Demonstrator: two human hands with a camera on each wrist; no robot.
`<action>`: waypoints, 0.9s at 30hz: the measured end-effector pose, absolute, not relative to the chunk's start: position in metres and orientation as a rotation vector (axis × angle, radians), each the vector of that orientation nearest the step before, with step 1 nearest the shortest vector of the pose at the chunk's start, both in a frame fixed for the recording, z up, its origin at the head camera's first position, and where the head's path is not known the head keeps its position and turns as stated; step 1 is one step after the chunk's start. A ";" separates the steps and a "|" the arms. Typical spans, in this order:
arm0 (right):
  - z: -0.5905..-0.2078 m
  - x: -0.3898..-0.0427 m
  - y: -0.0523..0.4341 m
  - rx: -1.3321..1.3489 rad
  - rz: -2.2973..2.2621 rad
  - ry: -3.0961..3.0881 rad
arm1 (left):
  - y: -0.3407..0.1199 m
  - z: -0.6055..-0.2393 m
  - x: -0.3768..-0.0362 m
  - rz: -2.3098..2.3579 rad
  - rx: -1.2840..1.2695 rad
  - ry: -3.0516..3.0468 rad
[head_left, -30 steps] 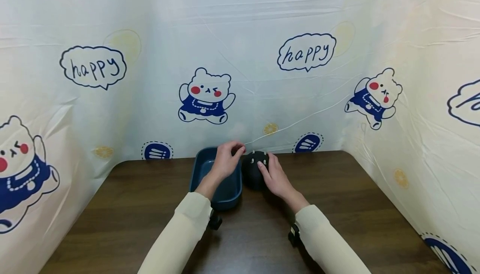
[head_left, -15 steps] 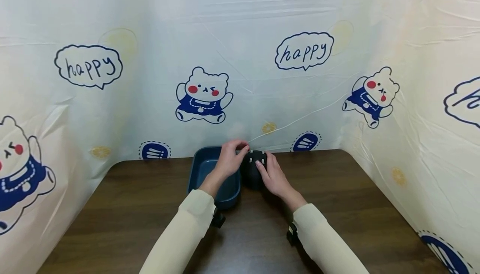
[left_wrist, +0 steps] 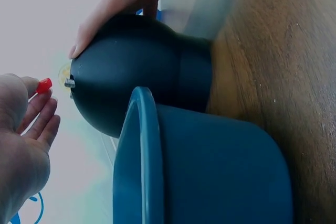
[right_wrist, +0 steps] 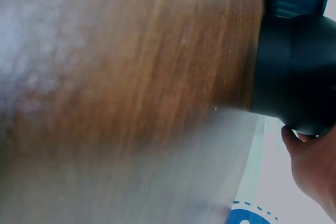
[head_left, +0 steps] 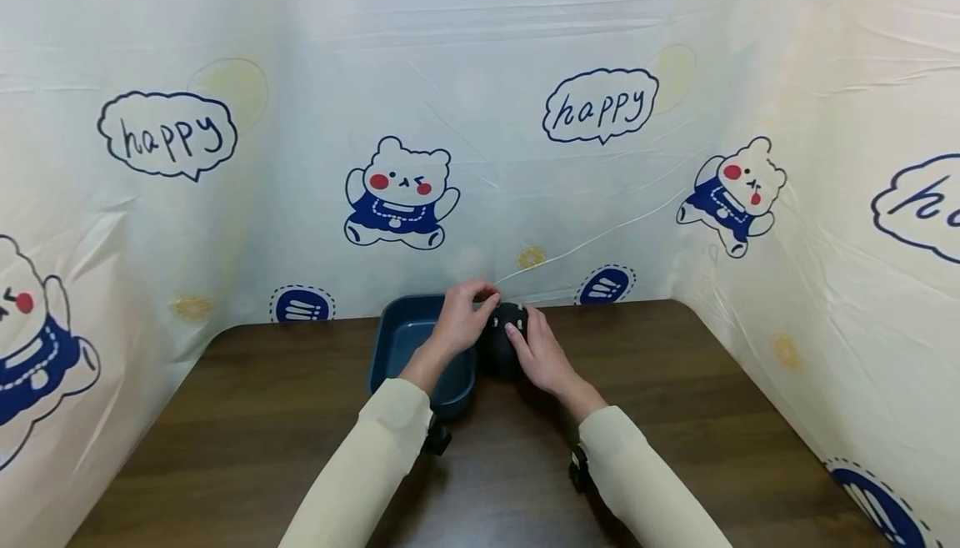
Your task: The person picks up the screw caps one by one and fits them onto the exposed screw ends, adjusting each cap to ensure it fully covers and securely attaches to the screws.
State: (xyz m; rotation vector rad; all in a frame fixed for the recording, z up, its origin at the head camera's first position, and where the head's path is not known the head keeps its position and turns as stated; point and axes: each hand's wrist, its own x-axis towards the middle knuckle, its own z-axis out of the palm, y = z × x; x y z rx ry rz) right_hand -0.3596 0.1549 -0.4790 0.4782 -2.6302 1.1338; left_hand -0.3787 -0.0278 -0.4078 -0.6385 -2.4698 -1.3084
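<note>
In the left wrist view, a small red cap-like piece [left_wrist: 44,85] is pinched between the thumb and forefinger of my left hand [head_left: 459,321]. Its other fingers are loosely bent. The piece is a short way from a threaded metal stud [left_wrist: 69,83] on a black, rounded, dome-like object [left_wrist: 131,72], which stands on a narrower base. Several studs show on its top in the head view. My right hand [head_left: 546,354] grips the dome from the right, thumb near the studs. Left of the dome, under my left forearm, is a blue rectangular tray [head_left: 405,335].
The brown wooden table [head_left: 285,431] carries the tray and dome near its back edge. A white printed curtain [head_left: 495,114] hangs behind and along both sides. A thin pale line [head_left: 592,239] runs across the curtain toward the left hand.
My left hand has shifted slightly right, from over the tray toward the top of the dome. The right hand keeps its grip. The head view has turned a little.
</note>
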 end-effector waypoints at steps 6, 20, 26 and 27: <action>-0.480 -0.360 0.156 0.478 1.127 -2.643 | -0.024 -0.409 -0.381 -1.311 -0.630 -2.475; -0.480 -0.361 0.156 0.493 1.135 -2.634 | -0.015 -0.411 -0.386 -1.309 -0.623 -2.474; -0.477 -0.360 0.156 0.488 1.118 -2.642 | -0.010 -0.411 -0.388 -1.300 -0.627 -2.496; -0.477 -0.359 0.156 0.493 1.120 -2.638 | -0.009 -0.411 -0.388 -1.296 -0.622 -2.500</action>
